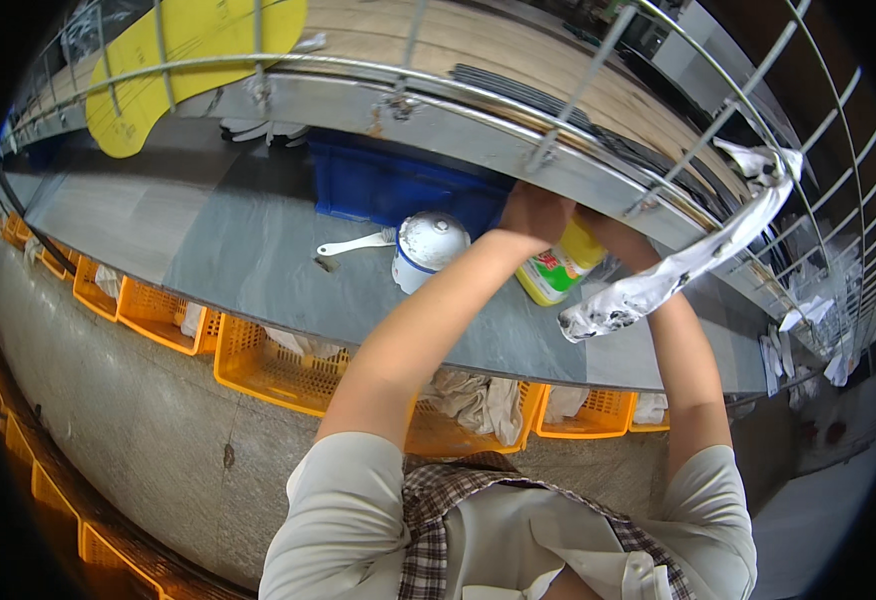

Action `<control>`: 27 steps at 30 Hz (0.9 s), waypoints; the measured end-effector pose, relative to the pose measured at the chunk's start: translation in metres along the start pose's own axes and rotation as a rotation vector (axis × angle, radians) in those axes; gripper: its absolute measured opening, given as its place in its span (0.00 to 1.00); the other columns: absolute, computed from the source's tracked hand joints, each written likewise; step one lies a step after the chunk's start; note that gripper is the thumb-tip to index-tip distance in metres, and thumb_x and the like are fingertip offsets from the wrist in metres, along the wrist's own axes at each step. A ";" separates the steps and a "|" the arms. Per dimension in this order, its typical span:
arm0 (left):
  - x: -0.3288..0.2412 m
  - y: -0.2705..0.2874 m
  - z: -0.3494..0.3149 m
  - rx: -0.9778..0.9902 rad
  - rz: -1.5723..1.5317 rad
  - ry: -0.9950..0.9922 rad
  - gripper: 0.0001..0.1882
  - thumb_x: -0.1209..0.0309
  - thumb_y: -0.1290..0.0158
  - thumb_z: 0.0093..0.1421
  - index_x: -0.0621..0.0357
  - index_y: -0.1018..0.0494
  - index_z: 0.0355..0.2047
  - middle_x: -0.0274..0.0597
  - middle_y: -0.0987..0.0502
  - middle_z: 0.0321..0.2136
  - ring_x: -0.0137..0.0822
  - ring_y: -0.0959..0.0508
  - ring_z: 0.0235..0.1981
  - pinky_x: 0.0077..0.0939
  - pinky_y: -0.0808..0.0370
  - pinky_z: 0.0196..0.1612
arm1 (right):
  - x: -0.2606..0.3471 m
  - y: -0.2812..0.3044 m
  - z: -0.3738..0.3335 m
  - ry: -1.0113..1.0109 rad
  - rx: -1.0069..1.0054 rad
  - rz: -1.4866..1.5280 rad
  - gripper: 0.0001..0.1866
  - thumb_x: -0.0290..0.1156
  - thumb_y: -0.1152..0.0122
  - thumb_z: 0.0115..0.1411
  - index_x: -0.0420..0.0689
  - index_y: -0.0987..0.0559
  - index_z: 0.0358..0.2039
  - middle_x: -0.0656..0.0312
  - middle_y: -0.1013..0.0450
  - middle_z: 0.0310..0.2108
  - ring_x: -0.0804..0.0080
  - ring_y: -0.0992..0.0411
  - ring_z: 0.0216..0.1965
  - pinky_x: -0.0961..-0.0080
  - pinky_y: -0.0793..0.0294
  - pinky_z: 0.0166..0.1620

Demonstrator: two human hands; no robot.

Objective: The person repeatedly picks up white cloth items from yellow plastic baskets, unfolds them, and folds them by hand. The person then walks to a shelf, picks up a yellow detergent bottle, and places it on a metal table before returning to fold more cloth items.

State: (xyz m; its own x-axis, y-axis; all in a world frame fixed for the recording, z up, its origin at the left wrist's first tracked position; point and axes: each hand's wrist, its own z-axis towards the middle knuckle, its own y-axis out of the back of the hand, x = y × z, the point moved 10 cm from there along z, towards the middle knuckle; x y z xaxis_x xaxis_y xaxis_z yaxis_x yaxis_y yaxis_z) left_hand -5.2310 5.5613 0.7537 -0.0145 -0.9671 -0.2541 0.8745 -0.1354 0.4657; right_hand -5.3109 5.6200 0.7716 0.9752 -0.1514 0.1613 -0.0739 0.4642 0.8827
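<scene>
Both my arms reach forward over a grey shelf [258,240] and under a metal rail. My left hand [538,213] is at the upper left of a yellow bottle [558,268] with a green, red and white label. My right hand [613,235] is on the bottle's far right side, mostly behind the rail. The rail hides the bottle's top and the fingers of both hands, so their grip does not show. Left of the bottle stands a white lidded mug [432,243] with a blue edge, and a white long handle [356,244] points left from beside it.
A blue bin [398,180] sits behind the mug. Above the rail rise wire bars with a yellow cutout [183,60] and a spotted white cloth strip [648,290] hanging near my right forearm. Below the shelf's near edge stand orange baskets [278,375], several holding pale gloves or cloths.
</scene>
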 end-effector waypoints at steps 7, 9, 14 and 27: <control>0.004 -0.023 0.003 0.144 0.017 0.158 0.24 0.63 0.55 0.57 0.60 0.31 0.52 0.49 0.34 0.57 0.44 0.39 0.61 0.46 0.50 0.64 | -0.034 0.000 0.019 -0.053 0.113 0.057 0.19 0.34 0.39 0.55 0.40 0.26 0.46 0.53 0.27 0.43 0.56 0.29 0.45 0.65 0.32 0.50; 0.006 -0.032 0.005 0.176 0.018 0.209 0.24 0.63 0.56 0.59 0.59 0.32 0.53 0.47 0.36 0.58 0.44 0.42 0.62 0.47 0.52 0.65 | -0.045 -0.004 0.023 -0.061 0.112 0.060 0.19 0.34 0.39 0.55 0.40 0.26 0.46 0.52 0.27 0.43 0.56 0.29 0.46 0.65 0.32 0.51; 0.008 -0.044 0.016 0.154 0.167 0.284 0.24 0.63 0.59 0.61 0.55 0.33 0.56 0.42 0.36 0.60 0.44 0.43 0.63 0.51 0.56 0.65 | -0.066 -0.006 0.026 -0.078 0.095 0.064 0.19 0.34 0.39 0.55 0.40 0.26 0.46 0.52 0.27 0.44 0.57 0.30 0.46 0.65 0.33 0.51; 0.000 -0.043 0.029 0.096 0.220 0.252 0.26 0.64 0.58 0.59 0.53 0.35 0.58 0.40 0.35 0.59 0.45 0.39 0.62 0.47 0.48 0.62 | -0.086 -0.004 0.030 -0.098 0.053 0.060 0.20 0.34 0.39 0.55 0.40 0.26 0.47 0.52 0.28 0.45 0.57 0.30 0.47 0.66 0.33 0.52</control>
State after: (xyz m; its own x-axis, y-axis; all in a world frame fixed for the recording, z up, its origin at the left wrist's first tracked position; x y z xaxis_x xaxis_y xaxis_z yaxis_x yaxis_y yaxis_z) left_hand -5.2828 5.5609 0.7582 0.2999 -0.8933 -0.3348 0.7935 0.0388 0.6074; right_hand -5.4005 5.6050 0.7677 0.9439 -0.2105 0.2543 -0.1449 0.4281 0.8920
